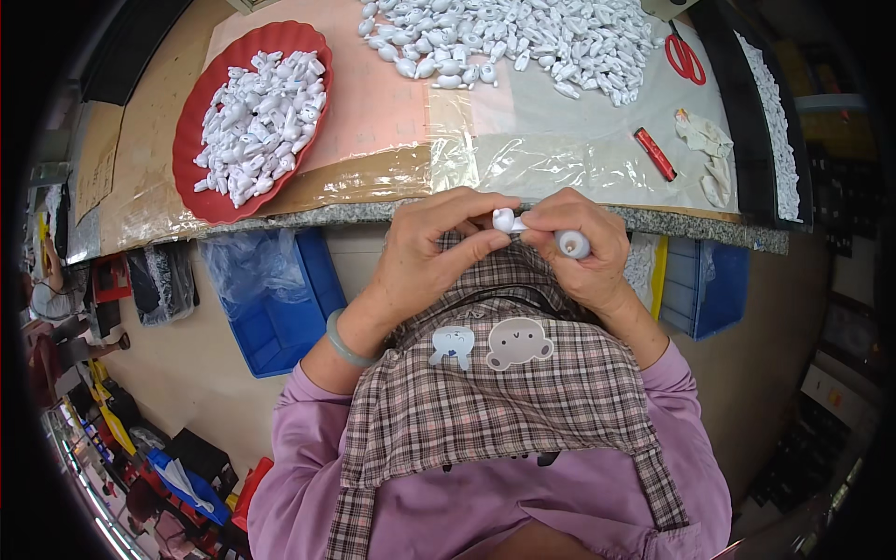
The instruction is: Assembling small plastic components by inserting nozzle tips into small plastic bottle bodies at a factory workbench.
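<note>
At the table's near edge my left hand (pixel 434 247) pinches a small white figurine piece (pixel 503 219) between thumb and fingertips. My right hand (pixel 593 238) is closed round a white pen-like tool (pixel 572 245). The tool's round end faces up, and its kind I cannot make out. The right fingertips meet the figurine piece from the right, close to the left ones. To the far left stands a red scalloped bowl (pixel 191 121) heaped with white pieces (pixel 261 126). A large pile of similar white pieces (pixel 523 37) covers the back of the table.
On the table's right lie red-handled scissors (pixel 686 61), a red stick-shaped object (pixel 655 155) and a crumpled whitish cloth (pixel 705 140). A blue crate (pixel 275 313) with clear plastic stands below left, another blue crate (pixel 714 285) below right. A stone-like edge (pixel 345 215) borders the table.
</note>
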`<state>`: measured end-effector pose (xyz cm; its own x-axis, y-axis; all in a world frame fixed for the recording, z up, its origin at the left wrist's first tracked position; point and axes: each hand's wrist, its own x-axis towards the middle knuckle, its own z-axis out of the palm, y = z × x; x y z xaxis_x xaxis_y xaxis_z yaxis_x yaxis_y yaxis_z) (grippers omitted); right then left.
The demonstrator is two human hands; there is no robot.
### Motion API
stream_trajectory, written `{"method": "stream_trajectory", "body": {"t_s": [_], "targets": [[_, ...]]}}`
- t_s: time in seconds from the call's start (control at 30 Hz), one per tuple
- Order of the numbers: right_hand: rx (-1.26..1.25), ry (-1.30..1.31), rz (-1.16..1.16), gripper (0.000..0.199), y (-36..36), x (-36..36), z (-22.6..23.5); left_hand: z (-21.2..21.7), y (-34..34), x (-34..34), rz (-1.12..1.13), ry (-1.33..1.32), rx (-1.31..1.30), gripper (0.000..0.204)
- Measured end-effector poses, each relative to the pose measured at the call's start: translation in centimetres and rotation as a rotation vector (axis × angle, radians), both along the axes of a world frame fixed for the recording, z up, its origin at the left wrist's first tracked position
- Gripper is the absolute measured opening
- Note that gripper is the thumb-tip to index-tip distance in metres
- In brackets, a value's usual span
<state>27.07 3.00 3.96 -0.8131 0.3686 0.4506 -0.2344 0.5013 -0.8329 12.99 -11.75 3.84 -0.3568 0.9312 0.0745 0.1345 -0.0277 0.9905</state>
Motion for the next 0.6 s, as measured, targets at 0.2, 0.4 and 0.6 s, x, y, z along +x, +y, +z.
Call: {"method": "stream_trajectory", "body": {"t_s": [0.2,0.4,0.6], "targets": [[0.011,-0.018,-0.012,0.018,-0.5,0.1,0.2,-0.2,0.3,0.9,0.093,0.177,0.121,0.03],[0.089,0.05,-0.091,0.02,-1.3,0.3,0.0,-0.5,0.2,1.5,0.178,0.447,0.22,0.031],[0.153,0.1,-0.115,0.018,-1.5,0.3,-0.5,-0.5,0.1,1.7,0.196,0.467,0.205,0.031]]}}
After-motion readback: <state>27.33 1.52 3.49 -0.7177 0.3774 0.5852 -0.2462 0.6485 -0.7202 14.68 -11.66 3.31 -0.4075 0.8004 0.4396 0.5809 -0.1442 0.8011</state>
